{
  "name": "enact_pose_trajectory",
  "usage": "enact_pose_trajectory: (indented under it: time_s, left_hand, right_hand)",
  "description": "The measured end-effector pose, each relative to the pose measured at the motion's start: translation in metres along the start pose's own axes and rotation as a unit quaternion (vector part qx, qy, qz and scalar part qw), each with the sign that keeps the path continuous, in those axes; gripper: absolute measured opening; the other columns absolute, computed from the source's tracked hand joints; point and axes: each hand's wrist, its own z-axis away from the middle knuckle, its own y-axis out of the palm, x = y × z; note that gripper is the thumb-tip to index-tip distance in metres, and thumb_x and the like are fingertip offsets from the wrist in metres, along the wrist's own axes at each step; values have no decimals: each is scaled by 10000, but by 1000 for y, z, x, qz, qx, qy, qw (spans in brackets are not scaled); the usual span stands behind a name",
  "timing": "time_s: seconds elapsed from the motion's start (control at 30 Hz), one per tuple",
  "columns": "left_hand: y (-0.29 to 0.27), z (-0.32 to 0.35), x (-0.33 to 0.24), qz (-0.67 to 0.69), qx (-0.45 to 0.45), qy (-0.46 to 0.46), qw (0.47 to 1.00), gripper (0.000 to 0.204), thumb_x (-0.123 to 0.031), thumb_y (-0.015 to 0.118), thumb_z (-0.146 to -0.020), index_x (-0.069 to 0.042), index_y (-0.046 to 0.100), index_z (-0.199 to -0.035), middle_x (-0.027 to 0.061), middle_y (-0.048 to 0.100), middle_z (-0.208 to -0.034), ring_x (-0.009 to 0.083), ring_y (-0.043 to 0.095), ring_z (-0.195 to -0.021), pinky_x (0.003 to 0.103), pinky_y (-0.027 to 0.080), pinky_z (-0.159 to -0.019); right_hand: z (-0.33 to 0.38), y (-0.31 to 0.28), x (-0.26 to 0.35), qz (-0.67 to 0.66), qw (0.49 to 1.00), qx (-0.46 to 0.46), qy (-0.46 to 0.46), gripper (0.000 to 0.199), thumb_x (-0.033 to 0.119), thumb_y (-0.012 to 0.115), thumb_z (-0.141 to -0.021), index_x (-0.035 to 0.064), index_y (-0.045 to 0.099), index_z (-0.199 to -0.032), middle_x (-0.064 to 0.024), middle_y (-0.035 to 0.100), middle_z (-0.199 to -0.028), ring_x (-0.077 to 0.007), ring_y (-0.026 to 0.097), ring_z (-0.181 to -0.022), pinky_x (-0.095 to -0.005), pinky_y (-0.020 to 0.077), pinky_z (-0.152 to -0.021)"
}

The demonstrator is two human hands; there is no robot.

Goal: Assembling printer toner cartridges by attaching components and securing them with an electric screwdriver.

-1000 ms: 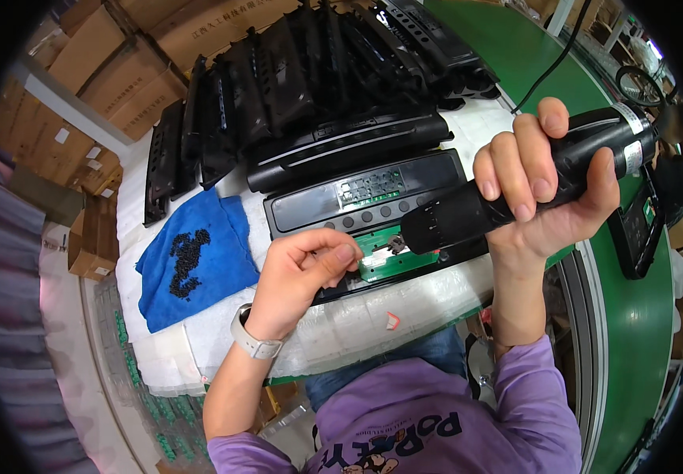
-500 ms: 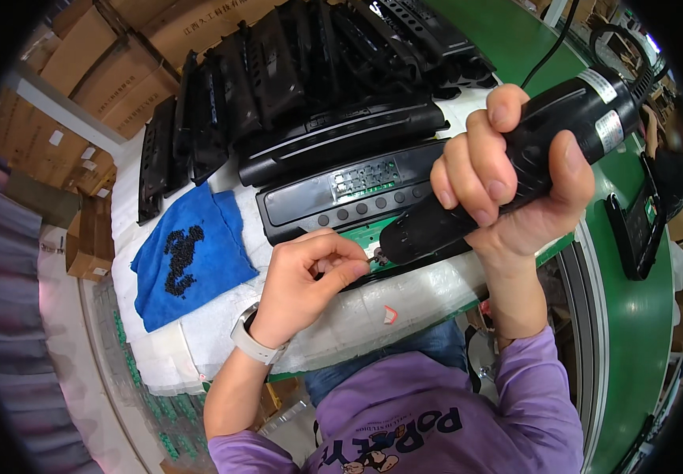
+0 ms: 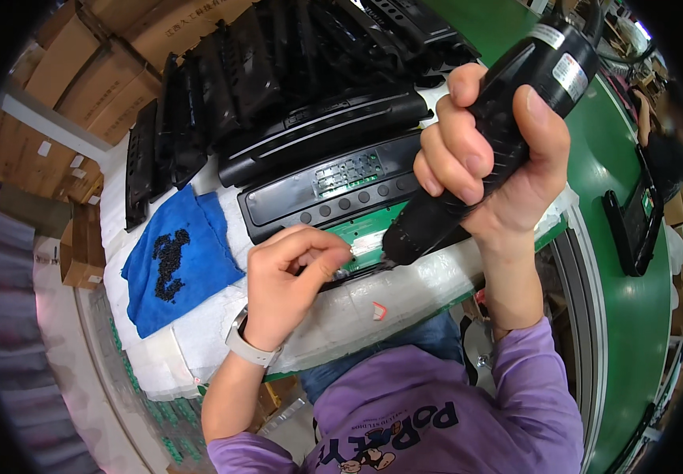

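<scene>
My right hand (image 3: 515, 178) grips a black electric screwdriver (image 3: 428, 223) from the side, its tip pointing down and left. The tip meets the near edge of a green circuit board (image 3: 367, 234) set in a black plastic housing (image 3: 280, 207) with round buttons and a cut-out panel. My left hand (image 3: 286, 265), with a pale watch band at the wrist, rests left of the tip over the board's near edge. Its thumb and fingers are pinched together, and what lies between them is hidden. On the left, a blue cloth (image 3: 213, 233) carries a heap of small black screws (image 3: 169, 261).
Several black plastic housings (image 3: 239, 79) lie packed along the back of the white-covered table (image 3: 341, 316). Cardboard boxes (image 3: 41, 158) stack at the left. Across the green bench (image 3: 602, 174) at right lie another black frame (image 3: 634, 229) and a person (image 3: 665, 150) in dark clothing.
My left hand has drawn back to the left, away from the screwdriver tip. The screwdriver has tipped more upright in my right hand. The whole view has shifted slightly.
</scene>
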Motion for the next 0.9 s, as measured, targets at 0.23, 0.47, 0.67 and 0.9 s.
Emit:
enact_pose_trajectory:
  time_s: [0.23,0.47,0.67,0.9]
  left_hand:
    - [-10,-1,9,134,-39,-29,990,95,-43,605,-825,32,632,-877,44,613,-779,59,531,-608,165,411,-550]
    - [-6,-1,9,146,-30,-46,988,113,-26,616,-812,33,617,-909,47,618,-782,61,544,-640,171,445,-590]
    - [-8,-1,12,158,-26,-59,985,126,-29,619,-810,31,610,-921,44,618,-782,62,547,-645,170,447,-596]
    - [-7,-3,14,156,-31,-79,984,119,-45,617,-816,32,618,-908,56,625,-765,61,547,-619,164,440,-584]
  right_hand:
    - [2,-1,10,268,961,61,32,415,337,546,-793,-25,425,-955,-25,426,-539,-97,383,-391,-228,296,-385]
    - [2,1,11,319,945,64,39,402,285,570,-771,-54,423,-930,-33,427,-520,-96,376,-381,-218,296,-361]
    - [3,3,10,336,939,62,43,409,277,594,-751,-62,429,-909,-35,435,-525,-94,381,-377,-209,303,-348]
    - [5,8,8,350,932,40,86,345,221,626,-690,-39,431,-805,-39,431,-515,-86,381,-368,-202,305,-344]
